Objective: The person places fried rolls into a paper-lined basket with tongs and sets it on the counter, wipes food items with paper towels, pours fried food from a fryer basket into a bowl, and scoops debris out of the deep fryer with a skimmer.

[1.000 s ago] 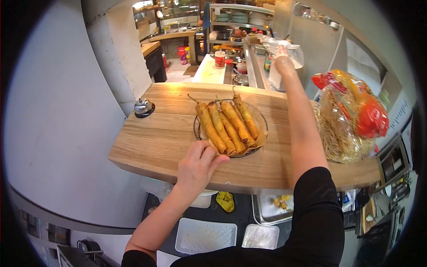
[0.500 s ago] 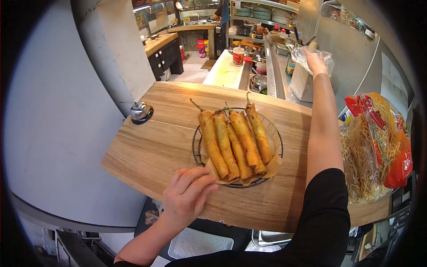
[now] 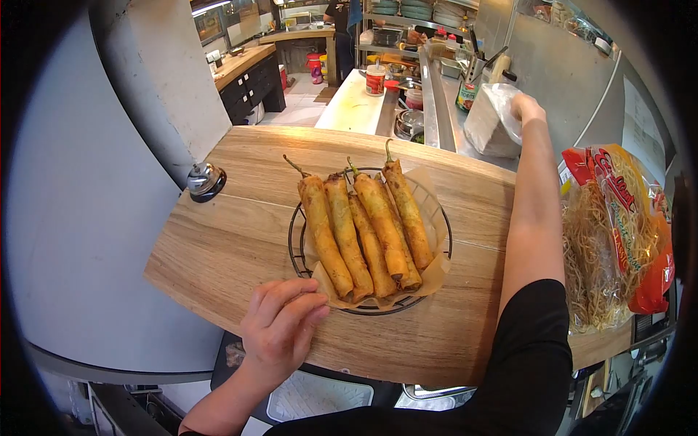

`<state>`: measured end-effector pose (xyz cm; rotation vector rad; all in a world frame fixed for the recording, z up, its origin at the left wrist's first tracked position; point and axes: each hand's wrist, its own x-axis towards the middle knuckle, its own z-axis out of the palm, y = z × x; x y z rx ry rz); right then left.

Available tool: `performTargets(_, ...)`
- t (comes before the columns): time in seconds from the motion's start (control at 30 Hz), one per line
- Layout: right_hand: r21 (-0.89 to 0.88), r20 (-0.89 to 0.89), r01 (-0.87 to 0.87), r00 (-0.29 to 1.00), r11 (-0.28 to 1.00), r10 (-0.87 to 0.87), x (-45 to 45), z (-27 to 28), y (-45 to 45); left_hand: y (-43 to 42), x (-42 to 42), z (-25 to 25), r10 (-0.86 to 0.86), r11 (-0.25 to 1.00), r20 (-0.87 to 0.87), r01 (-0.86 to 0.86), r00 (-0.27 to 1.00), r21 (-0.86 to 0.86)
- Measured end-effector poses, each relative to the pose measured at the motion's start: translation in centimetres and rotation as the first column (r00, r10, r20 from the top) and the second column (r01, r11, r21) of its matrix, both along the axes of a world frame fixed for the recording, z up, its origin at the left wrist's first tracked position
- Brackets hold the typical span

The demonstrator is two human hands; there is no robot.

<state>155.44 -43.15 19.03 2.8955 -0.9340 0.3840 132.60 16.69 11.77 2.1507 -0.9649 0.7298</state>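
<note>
Several long fried rolls (image 3: 363, 229) with stems poking out lie side by side on brown paper (image 3: 434, 272) in a round black wire basket (image 3: 294, 243), which rests on the wooden counter (image 3: 240, 243). My left hand (image 3: 282, 323) is at the basket's lower left edge, fingers curled and loosely parted, holding nothing visible. Beyond the counter's far edge, my right hand (image 3: 528, 110) is closed on a clear plastic bag (image 3: 504, 105). The bag hangs beside a pale block-shaped package (image 3: 486, 129). Some of the right fingers are hidden behind the plastic.
A silver bell (image 3: 205, 180) stands at the counter's left. Large noodle packs (image 3: 607, 240) lie at the right. Behind the counter are a white board (image 3: 352, 105), a red-labelled tub (image 3: 375, 80) and metal shelves with dishes. In the background stands a person (image 3: 340, 29).
My left hand has come off the paper at the basket's edge, its fingers loosening. The right hand has drawn the plastic bag to the right of the pale package. The view has shifted.
</note>
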Motion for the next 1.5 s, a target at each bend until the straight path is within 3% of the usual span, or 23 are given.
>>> performTargets(0.1,-0.287,0.077,-0.043,0.995,0.957,0.067,1.0,-2.3,-1.6,0.0,0.0,0.0,0.003,1.0,-0.009,-0.003,1.0,0.003)
performTargets(0.2,-0.317,0.119,-0.071,0.986,0.946,0.114,1.8,-2.0,-1.1,-0.1,0.0,-0.1,-0.013,1.0,-0.032,0.013,0.999,-0.006)
performTargets(0.33,0.033,0.005,-0.072,0.997,0.997,0.072,-0.9,-0.7,1.4,0.1,0.1,0.0,0.006,1.0,-0.017,-0.006,1.0,0.017)
performTargets(0.37,0.044,0.064,-0.088,0.994,0.995,0.085,-1.5,-0.9,1.3,0.1,0.0,0.0,0.005,1.0,-0.021,-0.005,1.0,0.019)
performTargets(0.43,0.264,0.089,-0.109,0.992,0.958,0.088,-1.7,-0.7,1.1,0.1,0.0,0.0,0.01,1.0,-0.021,-0.009,1.0,0.018)
performTargets(0.57,0.357,0.164,-0.012,0.985,0.934,-0.05,-1.5,-1.0,1.7,-0.2,-0.1,0.1,0.027,1.0,-0.05,-0.026,0.998,0.012)
performTargets(0.63,0.084,0.176,0.067,0.981,0.994,-0.081,-0.7,-1.7,1.0,-0.2,-0.1,0.0,0.02,1.0,-0.051,-0.019,0.999,0.014)
performTargets(0.73,-0.031,0.239,0.142,0.962,0.989,-0.13,-1.4,-1.8,3.8,0.0,-0.1,-0.2,0.003,1.0,-0.036,-0.002,0.999,0.022)
performTargets(0.87,0.013,0.179,0.164,0.97,0.986,-0.163,-1.0,-2.0,3.3,0.3,0.0,-0.2,-0.006,1.0,-0.003,0.006,1.0,0.03)
performTargets(1.03,-0.157,0.174,0.095,0.982,0.983,-0.067,1.2,-3.4,1.3,0.5,0.0,-0.2,0.01,1.0,-0.011,-0.01,1.0,0.017)
performTargets(1.17,-0.106,0.183,-0.007,0.983,0.994,0.026,1.2,-4.0,0.7,0.6,0.0,-0.2,-0.001,1.0,-0.022,0.002,1.0,0.019)
performTargets(1.37,-0.141,0.293,0.052,0.956,0.989,-0.009,0.3,-3.7,0.7,0.7,0.0,-0.2,0.002,1.0,-0.017,-0.002,1.0,0.01)
performTargets(1.5,-0.03,0.39,0.091,0.918,0.995,-0.072,-0.5,-1.0,1.4,0.6,0.0,-0.2,-0.003,1.0,-0.003,0.003,1.0,0.014)
